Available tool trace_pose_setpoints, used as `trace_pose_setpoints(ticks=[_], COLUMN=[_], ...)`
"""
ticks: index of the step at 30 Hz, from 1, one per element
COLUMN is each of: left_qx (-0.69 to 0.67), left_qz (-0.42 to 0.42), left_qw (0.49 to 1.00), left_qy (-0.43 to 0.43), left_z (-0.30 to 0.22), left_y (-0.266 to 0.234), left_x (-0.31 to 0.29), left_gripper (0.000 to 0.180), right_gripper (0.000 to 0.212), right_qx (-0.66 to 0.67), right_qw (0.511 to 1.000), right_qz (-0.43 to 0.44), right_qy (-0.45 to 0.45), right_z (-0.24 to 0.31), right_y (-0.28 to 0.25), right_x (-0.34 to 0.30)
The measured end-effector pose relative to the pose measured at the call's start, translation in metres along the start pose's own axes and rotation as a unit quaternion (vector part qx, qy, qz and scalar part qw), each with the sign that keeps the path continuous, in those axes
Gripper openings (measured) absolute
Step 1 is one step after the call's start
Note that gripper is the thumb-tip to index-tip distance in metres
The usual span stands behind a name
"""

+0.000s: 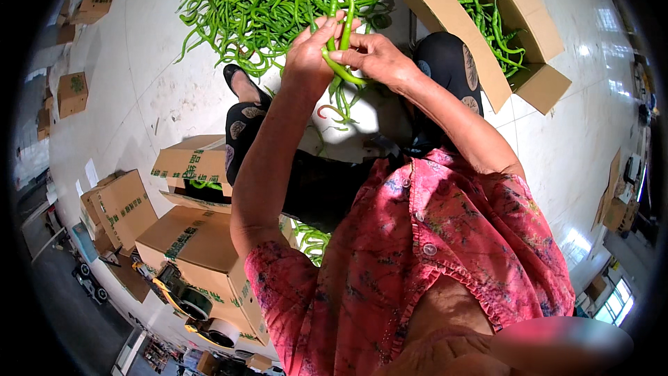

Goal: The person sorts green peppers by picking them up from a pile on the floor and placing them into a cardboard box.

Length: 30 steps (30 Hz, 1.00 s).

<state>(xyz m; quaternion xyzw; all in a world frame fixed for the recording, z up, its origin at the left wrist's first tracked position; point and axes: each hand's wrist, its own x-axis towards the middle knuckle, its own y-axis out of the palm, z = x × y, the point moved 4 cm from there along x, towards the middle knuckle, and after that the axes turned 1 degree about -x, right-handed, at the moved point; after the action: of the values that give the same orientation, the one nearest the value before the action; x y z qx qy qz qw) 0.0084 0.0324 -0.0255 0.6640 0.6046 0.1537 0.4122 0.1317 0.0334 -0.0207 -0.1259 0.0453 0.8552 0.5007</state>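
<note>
My left hand (309, 54) is closed around a few long green chili peppers (333, 1), which stick up past its fingertips. Close against it, my right hand (383, 61) pinches a curved green chili pepper (347, 22) between thumb and fingers. Another bent pepper (342, 69) crosses below the fingers; which hand grips it I cannot tell. Just beyond both hands, a large heap of green chili peppers (240, 10) is spread on the floor. Several loose peppers and one reddish curled pepper (323, 111) lie beneath my hands.
An open cardboard box (456, 35) at the far right holds green peppers (495, 31). At my left are a box with peppers inside (184, 160), a closed carton (188, 237) and tape dispensers (184, 296). My shoe (243, 87) rests near the heap. More cartons (72, 94) line the left side.
</note>
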Motion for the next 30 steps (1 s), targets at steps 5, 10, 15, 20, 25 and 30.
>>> trace_pose_setpoints(ticks=[5, 10, 15, 20, 25, 30], left_qx=[0.095, 0.061, 0.119, 0.061, 0.264, 0.453], left_qz=[0.019, -0.017, 0.010, 0.067, 0.095, -0.098], left_qw=[0.995, 0.997, 0.991, 0.996, 0.958, 0.839], left_qy=[-0.019, -0.035, -0.065, -0.021, 0.065, 0.286], left_z=[-0.005, 0.001, 0.002, -0.016, -0.029, -0.054], left_y=[0.006, -0.001, 0.000, 0.012, 0.030, 0.028], left_x=[-0.009, -0.003, 0.001, -0.004, -0.014, -0.022], left_gripper=[0.041, 0.042, 0.047, 0.045, 0.033, 0.042], right_gripper=[0.028, 0.035, 0.034, 0.021, 0.021, 0.027], right_qx=[0.119, -0.097, -0.142, 0.165, 0.130, 0.011], right_qw=[0.992, 0.991, 0.983, 0.980, 0.989, 0.995], right_qz=[0.034, 0.090, 0.111, 0.110, 0.069, 0.079], right_qy=[0.039, -0.031, -0.042, 0.011, 0.006, -0.060], right_z=[0.009, 0.016, 0.012, 0.017, 0.030, 0.035], right_y=[-0.007, -0.005, -0.009, -0.033, -0.039, -0.045], right_x=[0.000, 0.000, 0.006, 0.001, 0.000, -0.001])
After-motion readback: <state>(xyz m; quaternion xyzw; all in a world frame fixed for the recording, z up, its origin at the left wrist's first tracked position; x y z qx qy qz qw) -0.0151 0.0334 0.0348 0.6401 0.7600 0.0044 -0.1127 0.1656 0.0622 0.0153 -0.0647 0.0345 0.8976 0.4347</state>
